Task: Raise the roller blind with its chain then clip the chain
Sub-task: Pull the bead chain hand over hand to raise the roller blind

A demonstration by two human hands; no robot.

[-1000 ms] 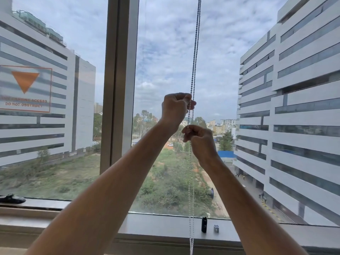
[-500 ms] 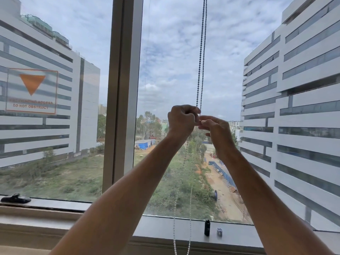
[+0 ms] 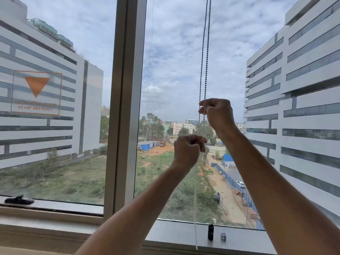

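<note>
The beaded blind chain point(image 3: 204, 52) hangs as two strands down the right pane from above the frame. My right hand point(image 3: 218, 115) is raised and pinches the strands near their visible lower part. Lower and to the left, my left hand point(image 3: 187, 150) is a fist closed on the chain, which continues pale and thin below it point(image 3: 195, 208) to the sill. The blind itself is out of view above. A small black clip-like piece point(image 3: 210, 231) and a small grey piece point(image 3: 223, 236) stand on the sill.
A vertical window mullion point(image 3: 127, 107) divides the two panes. A black window handle point(image 3: 19, 199) lies on the left sill. An orange triangle sticker point(image 3: 36, 92) is on the left pane. The grey sill point(image 3: 174, 234) runs along the bottom.
My right hand has risen up the chain above the left, while my left hand has dropped downward with the chain. The view has shifted slightly to the left.
</note>
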